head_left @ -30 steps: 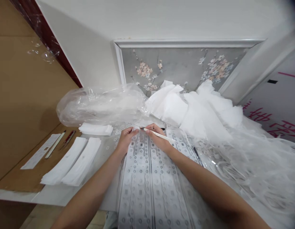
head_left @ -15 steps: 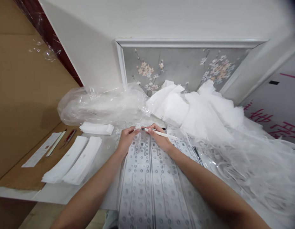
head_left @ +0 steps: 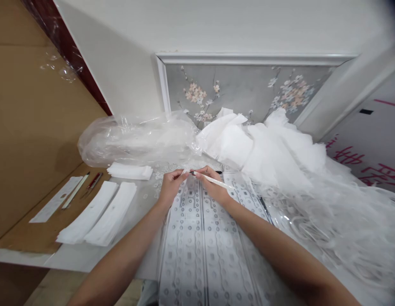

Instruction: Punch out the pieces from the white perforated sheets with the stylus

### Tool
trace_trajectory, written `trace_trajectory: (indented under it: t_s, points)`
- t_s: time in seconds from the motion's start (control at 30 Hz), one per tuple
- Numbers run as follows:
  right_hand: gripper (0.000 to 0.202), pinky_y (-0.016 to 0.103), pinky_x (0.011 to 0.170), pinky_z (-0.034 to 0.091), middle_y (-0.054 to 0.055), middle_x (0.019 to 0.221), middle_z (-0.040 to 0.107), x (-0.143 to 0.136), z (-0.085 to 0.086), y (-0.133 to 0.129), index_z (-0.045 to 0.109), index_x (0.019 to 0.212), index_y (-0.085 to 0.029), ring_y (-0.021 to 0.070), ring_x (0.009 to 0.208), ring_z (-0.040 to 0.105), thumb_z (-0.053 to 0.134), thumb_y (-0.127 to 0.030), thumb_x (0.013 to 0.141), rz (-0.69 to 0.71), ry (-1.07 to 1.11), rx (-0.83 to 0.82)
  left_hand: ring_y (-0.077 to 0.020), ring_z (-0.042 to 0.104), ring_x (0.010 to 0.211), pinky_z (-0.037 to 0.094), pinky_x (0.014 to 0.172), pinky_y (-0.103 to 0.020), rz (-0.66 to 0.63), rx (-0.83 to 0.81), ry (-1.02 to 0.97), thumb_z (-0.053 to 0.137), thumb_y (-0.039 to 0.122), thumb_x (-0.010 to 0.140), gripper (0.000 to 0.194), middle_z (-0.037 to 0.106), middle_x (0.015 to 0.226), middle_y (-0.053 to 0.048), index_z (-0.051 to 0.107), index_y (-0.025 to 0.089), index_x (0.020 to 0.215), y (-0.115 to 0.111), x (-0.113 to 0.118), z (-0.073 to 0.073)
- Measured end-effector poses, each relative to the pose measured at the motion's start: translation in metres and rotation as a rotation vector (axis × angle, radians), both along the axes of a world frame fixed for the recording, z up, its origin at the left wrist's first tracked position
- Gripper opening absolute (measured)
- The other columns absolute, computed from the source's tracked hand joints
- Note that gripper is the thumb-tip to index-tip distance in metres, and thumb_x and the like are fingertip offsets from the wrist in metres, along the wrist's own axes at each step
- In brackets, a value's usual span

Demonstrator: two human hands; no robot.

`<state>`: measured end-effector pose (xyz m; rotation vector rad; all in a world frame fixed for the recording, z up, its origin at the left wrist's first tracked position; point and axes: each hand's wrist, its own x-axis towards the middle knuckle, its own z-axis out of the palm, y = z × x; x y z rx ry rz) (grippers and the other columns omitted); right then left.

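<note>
The grip of the left hand point(head_left: 170, 185) is nearly closed, thumb and fingertips pinched together on a small whitish piece point(head_left: 185, 171), which is too small and too covered by the fingers to make out. The grip of the right hand point(head_left: 214, 187) is closed around a white-handled tool point(head_left: 219, 183), held like a pen; its handle slants toward the near right and its dark tip points left, right at the pinched piece. Whether tip and piece touch, I cannot tell. A short black bar point(head_left: 219, 172) shows just beyond the right fingers; what it belongs to is unclear.

Both hands meet over the far part of a long patterned sheet point(head_left: 189, 246), in the middle of the tabletop point(head_left: 76, 255). The sheet is pale grey and glossy, with rows of rings, dark squares and wavy lines, and dark lines running from near to far.

To the left lie two stacks of white strips point(head_left: 101, 214), side by side, with a smaller white stack point(head_left: 130, 171) farther off. Beyond them, on brown cardboard point(head_left: 21, 240), are a printed strip point(head_left: 57, 199), a pale stick point(head_left: 74, 193) and a red tool point(head_left: 93, 182). A clear plastic bag point(head_left: 140, 140) lies at the far left, white sheets point(head_left: 264, 153) are heaped at the far right, and a whitish tangle point(head_left: 344, 225) spreads along the right.
</note>
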<state>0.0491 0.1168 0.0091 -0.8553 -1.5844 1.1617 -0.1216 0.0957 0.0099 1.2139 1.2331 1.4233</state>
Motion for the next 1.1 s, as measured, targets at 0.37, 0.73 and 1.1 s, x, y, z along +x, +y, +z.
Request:
trace_trajectory:
  t_s: [0.37, 0.73, 1.1]
  points:
    - [0.034, 0.023, 0.048, 0.028, -0.004, 0.063, 0.058, -0.008, -0.003, -0.012, 0.055, 0.093, -0.024, 0.0106, 0.047, 0.039, 0.054, -0.057, 0.088, -0.078, -0.167, -0.051, -0.0221, 0.064, 0.085, 0.047, 0.070, -0.027, 0.032, -0.048, -0.005, 0.070, 0.043, 0.077, 0.027, 0.072, 0.088, -0.004, 0.077, 0.018, 0.085, -0.002, 0.003, -0.002]
    - [0.033, 0.025, 0.055, 0.035, -0.002, 0.067, 0.058, -0.012, -0.009, -0.010, 0.056, 0.088, -0.022, 0.0146, 0.060, 0.049, 0.053, -0.055, 0.089, -0.185, -0.172, 0.032, -0.0245, 0.063, 0.102, 0.045, 0.088, -0.033, -0.012, 0.003, -0.011, 0.071, 0.039, 0.078, 0.022, 0.070, 0.106, -0.008, 0.078, 0.019, 0.084, 0.001, 0.005, -0.007]
    - [0.030, 0.025, 0.051, 0.033, -0.004, 0.064, 0.051, -0.012, -0.003, -0.015, 0.052, 0.087, -0.024, 0.0144, 0.055, 0.044, 0.050, -0.054, 0.091, -0.143, -0.182, -0.020, -0.0256, 0.064, 0.100, 0.048, 0.085, -0.033, 0.001, -0.047, -0.125, 0.077, 0.041, 0.071, 0.027, 0.071, 0.104, -0.010, 0.078, 0.017, 0.083, 0.001, 0.005, -0.008]
